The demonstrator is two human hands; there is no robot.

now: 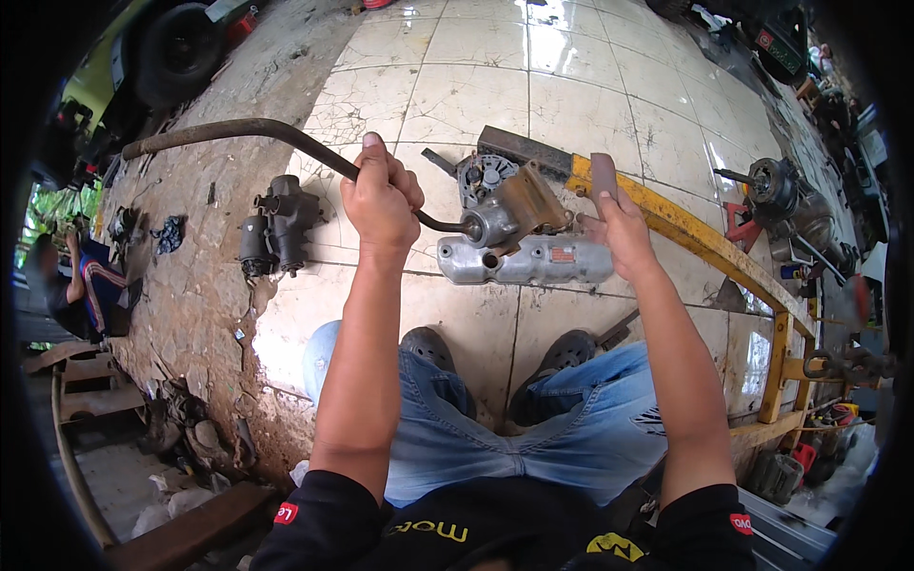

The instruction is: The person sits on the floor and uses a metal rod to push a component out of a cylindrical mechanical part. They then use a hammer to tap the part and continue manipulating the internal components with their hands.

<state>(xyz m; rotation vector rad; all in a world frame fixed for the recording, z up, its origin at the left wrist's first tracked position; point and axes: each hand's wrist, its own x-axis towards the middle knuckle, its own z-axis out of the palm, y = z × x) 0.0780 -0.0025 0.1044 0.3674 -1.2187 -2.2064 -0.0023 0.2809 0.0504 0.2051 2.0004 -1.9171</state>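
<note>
the left hand (383,195) is clenched on the bent bar (286,138), whose end sits in the rusty part (509,214) on the grey casting (528,259). the right hand (619,228) steadies that part, holding a flat piece (604,176). better pull slowly, keeping the part firm.

Black short-sleeved shirt (495,528) with yellow print; blue jeans (533,428); dark shoes (428,347).

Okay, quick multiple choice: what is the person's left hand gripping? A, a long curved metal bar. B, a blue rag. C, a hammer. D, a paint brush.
A: the left hand is closed round a long curved metal bar whose far end meets the rusty metal part on the tiled floor, while the right hand holds a small flat piece beside it.
</note>
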